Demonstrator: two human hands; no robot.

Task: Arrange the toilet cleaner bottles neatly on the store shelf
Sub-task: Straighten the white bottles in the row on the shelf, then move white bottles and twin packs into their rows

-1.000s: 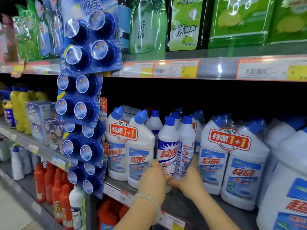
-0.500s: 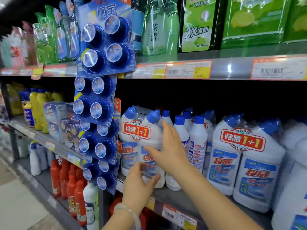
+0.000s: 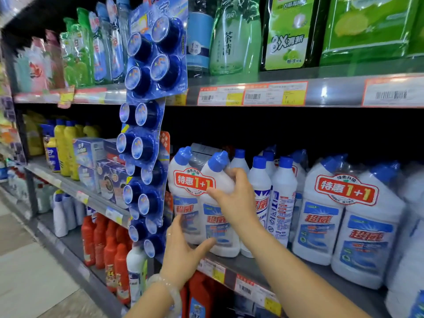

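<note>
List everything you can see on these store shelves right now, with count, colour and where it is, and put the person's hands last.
Twin-pack toilet cleaner bottles: two bottles, white with blue caps, middle shelf, between the hands.
Second twin-pack: two bottles, white with blue caps, same shelf, further right.
Slim bottles: two in front, more behind, white with blue caps, between the twin-packs.
Hanging blister packs: a strip, blue, in front of the shelves at left.
Orange bottles: several, bottom shelf.
Yellow bottles: several, middle shelf, far left.
Green refill pouches: several, top shelf.
Price labels: several, shelf edges.
Left hand: open, at the first twin-pack's base; pale bracelet on the wrist.
Right hand: on the first twin-pack's shoulder.
</note>
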